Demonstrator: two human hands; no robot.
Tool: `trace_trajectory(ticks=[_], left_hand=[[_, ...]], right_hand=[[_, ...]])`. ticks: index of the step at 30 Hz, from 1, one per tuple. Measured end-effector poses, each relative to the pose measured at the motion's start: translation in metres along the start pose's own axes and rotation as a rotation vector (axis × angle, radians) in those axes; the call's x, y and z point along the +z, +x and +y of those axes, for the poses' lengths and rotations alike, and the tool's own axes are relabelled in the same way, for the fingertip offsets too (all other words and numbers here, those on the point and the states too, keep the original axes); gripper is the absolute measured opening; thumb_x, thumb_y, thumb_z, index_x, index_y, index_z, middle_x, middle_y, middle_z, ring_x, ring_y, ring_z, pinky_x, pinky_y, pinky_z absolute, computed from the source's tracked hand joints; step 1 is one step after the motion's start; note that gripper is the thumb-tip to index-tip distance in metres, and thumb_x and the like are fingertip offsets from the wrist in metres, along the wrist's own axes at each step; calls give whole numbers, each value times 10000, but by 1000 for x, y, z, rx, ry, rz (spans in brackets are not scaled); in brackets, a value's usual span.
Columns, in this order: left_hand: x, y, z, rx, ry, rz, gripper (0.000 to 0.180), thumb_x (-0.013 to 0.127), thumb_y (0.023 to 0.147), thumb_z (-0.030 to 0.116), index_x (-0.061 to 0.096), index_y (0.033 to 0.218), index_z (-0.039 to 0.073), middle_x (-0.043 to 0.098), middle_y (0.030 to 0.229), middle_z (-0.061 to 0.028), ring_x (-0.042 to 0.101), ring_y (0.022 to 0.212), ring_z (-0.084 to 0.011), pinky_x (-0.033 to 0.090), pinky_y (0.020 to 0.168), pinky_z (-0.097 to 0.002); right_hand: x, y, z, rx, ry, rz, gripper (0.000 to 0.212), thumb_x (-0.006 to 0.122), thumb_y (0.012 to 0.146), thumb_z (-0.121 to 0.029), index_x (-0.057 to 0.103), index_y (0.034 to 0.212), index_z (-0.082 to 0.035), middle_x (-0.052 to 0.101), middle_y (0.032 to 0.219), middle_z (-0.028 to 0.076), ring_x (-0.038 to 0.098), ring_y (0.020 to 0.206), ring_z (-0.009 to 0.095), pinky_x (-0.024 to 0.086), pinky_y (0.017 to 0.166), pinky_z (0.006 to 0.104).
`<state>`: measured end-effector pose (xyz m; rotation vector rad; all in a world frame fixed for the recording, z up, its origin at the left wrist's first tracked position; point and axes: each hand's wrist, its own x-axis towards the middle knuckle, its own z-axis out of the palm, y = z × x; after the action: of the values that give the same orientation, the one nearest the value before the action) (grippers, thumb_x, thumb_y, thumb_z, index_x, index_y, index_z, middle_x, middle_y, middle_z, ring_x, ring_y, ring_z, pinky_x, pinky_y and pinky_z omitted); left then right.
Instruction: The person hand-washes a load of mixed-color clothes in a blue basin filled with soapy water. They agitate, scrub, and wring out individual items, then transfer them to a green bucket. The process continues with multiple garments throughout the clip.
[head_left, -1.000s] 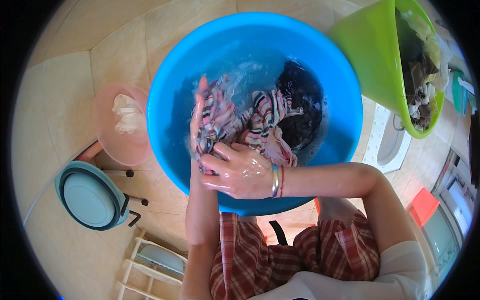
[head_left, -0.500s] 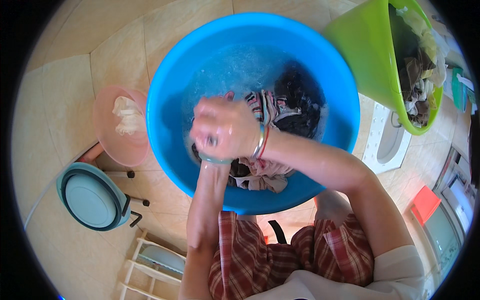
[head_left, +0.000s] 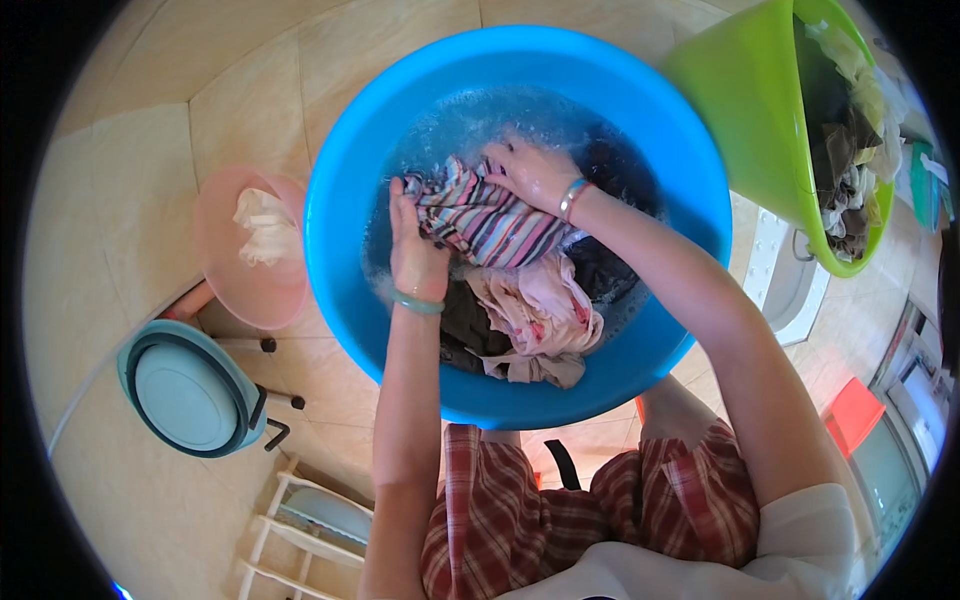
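A wet striped garment (head_left: 490,215) in pink, white and dark bands is bunched between my two hands inside the large blue basin (head_left: 330,300). On its left side, my left hand (head_left: 418,255) holds the edge, fingers pointing up along the fabric and the thumb hidden. My right hand (head_left: 535,175) grips the upper right part with bent fingers. Below it lies a pale pink garment (head_left: 545,300) with red spots, beside a dark olive cloth (head_left: 465,325). Dark clothes (head_left: 615,180) soak at the right in sudsy water (head_left: 460,115).
A pink basin (head_left: 225,270) with white cloth (head_left: 268,228) stands left of the blue one. A tall green bucket (head_left: 740,120) full of clothes is at upper right, near a white squat toilet (head_left: 800,290). At lower left are a folded teal basin (head_left: 185,395) and a wooden rack (head_left: 290,530).
My hands were clasped together above the basin, blurred. They have come apart, the right moving up and right, and the striped garment is now spread between them.
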<state>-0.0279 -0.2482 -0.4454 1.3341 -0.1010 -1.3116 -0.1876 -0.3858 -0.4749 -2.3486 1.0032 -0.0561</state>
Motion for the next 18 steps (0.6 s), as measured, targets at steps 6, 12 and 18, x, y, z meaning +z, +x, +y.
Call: trace_trajectory(ticks=[6,12,18], left_hand=[[22,7,-9,-142,-354,-135,575,356,1041,470,299,1500,129,453,1449,-81,458,1298,-291,388,1074,-426],[48,-15,25,-245,-541,-205,461,500,1016,366,405,1405,139,516,1357,-156,530,1217,-324,451,1022,-494],[26,-7,11,-143,-759,-572,407,487,1009,355,471,1340,120,528,1340,-153,535,1209,-319,454,1018,-468]], right_hand=[[-8,5,-44,155,470,131,256,634,867,-300,643,1079,-159,574,1046,143,591,1017,346,533,783,432],[-47,-84,-131,-416,274,105,148,698,783,-273,655,889,-179,508,970,37,527,877,211,502,632,306],[-53,-63,-162,-575,179,390,142,689,698,-267,605,779,-187,496,935,12,526,864,198,480,541,271]])
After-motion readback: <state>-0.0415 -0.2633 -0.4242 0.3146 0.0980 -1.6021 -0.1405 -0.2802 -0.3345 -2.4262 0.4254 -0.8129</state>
